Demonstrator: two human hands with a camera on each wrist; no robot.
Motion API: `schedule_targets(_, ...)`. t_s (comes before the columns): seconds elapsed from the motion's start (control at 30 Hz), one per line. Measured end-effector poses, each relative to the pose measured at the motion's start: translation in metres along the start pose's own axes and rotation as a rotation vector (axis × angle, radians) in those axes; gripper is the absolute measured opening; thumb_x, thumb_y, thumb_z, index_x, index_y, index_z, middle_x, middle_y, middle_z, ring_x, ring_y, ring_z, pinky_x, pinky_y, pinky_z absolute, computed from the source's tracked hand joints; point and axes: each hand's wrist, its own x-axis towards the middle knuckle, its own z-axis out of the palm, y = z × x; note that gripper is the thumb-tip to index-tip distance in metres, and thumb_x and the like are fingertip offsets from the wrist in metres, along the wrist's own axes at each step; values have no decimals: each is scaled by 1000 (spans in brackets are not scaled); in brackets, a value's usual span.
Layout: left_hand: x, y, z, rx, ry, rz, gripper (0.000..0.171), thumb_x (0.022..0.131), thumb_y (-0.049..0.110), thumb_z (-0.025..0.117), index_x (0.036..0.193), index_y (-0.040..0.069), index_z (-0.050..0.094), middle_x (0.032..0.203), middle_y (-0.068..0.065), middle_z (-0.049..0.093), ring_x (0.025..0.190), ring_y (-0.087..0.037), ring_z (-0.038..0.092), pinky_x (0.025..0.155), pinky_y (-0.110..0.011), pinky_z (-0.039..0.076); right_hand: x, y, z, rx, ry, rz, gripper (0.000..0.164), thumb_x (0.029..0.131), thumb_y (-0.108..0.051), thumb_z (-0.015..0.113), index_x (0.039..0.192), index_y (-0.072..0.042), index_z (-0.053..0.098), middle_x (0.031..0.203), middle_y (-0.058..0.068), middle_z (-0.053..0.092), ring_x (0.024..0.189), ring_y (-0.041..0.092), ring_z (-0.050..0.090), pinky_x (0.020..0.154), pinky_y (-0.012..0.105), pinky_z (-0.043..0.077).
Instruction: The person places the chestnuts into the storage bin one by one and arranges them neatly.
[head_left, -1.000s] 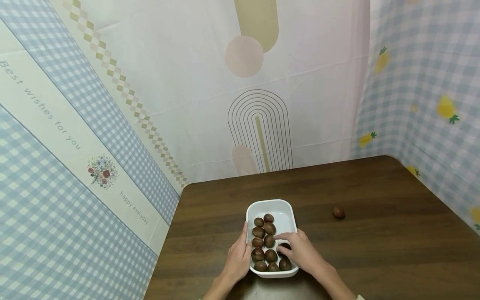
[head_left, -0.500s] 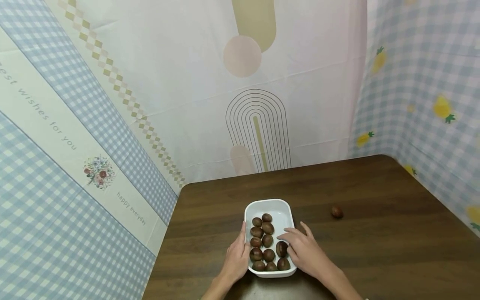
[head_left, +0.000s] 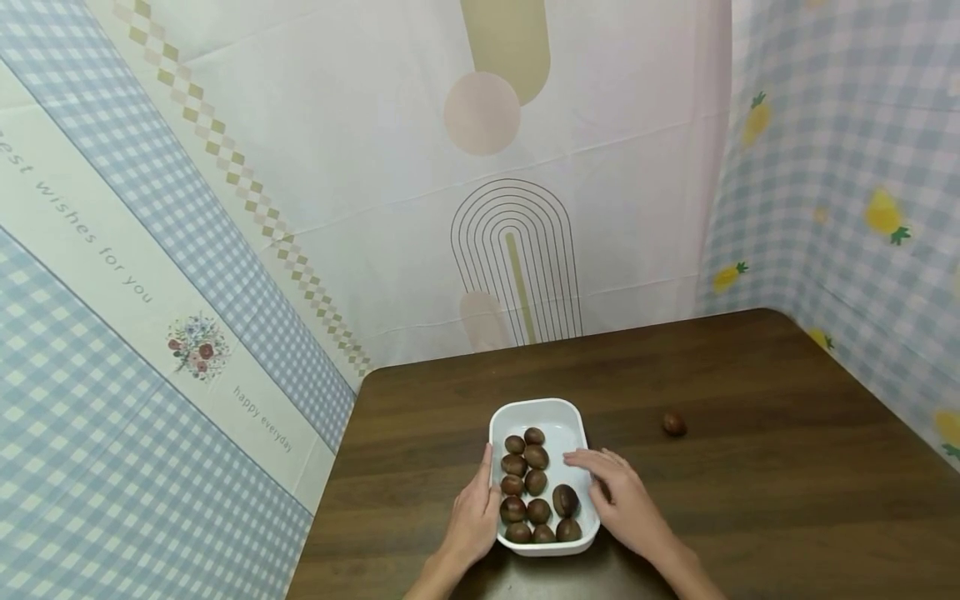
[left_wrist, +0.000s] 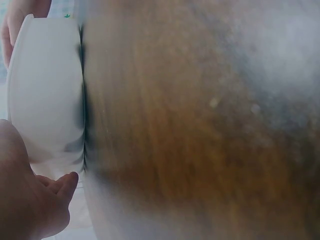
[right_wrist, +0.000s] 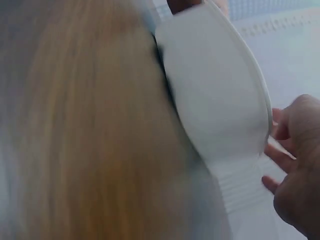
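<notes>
A white rectangular tray (head_left: pixel 536 407) stands on the table with several brown chestnuts (head_left: pixel 536 457) in it, mostly along its left side and near end. My left hand (head_left: pixel 474 510) rests along the tray's left wall, its fingers reaching forward beside the rim. Over the right rim lies my right hand (head_left: pixel 624 500), its fingers loosely bent over the tray's inside and holding no chestnut. Just left of its thumb sits a larger chestnut (head_left: pixel 566 500). In the left wrist view the left hand (left_wrist: pixel 35 195) is beside the tray wall; the right wrist view shows the right hand (right_wrist: pixel 300 160) by the rim.
One loose chestnut (head_left: pixel 674 424) lies on the dark wooden table (head_left: pixel 750 500), right of the tray. Patterned cloths (head_left: pixel 390 208) hang behind the table and at both sides.
My right hand has drawn back to the right from the chestnut by its thumb, which now lies uncovered in the tray. The left hand stays at the tray's side.
</notes>
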Motion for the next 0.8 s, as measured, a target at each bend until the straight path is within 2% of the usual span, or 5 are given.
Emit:
schedule_targets(0.23,0,0,0,-3,-3,-6,63,105,5,49,166,1,32,155,-22,54,134,-39,59,108,-58,48,-4,40,-36,79,175,201,68,86,21,63,147,-9,64,144,11,67,117,7,64,103,9,40)
schedule_targets(0.4,0,1,0,-5,-2,-5,63,105,5,49,166,1,32,155,-23,54,133,-39,60,107,-58,49,-5,69,-63,-16,182,412,65,96,8,66,156,-13,55,138,22,66,92,22,62,76,16,47)
schedule_targets(0.53,1,1,0,-8,0,-3,63,105,6,49,166,1,32,154,-23,55,133,-39,60,107,-58,49,-3,92,-79,-97,111,514,62,97,4,67,156,-6,51,140,34,60,74,33,64,66,36,53)
schedule_targets(0.7,1,0,1,-5,-2,-6,64,105,6,49,166,2,32,154,-22,55,133,-39,60,107,-57,49,-3,109,-85,-152,-2,580,56,96,2,69,150,4,52,148,39,50,131,61,48,99,74,44)
schedule_targets(0.8,1,-1,2,-3,-3,-7,64,105,6,49,167,3,31,154,-22,55,133,-38,60,107,-57,50,-3,115,-84,-168,-21,577,52,95,1,71,145,7,56,143,39,53,130,62,48,100,74,43)
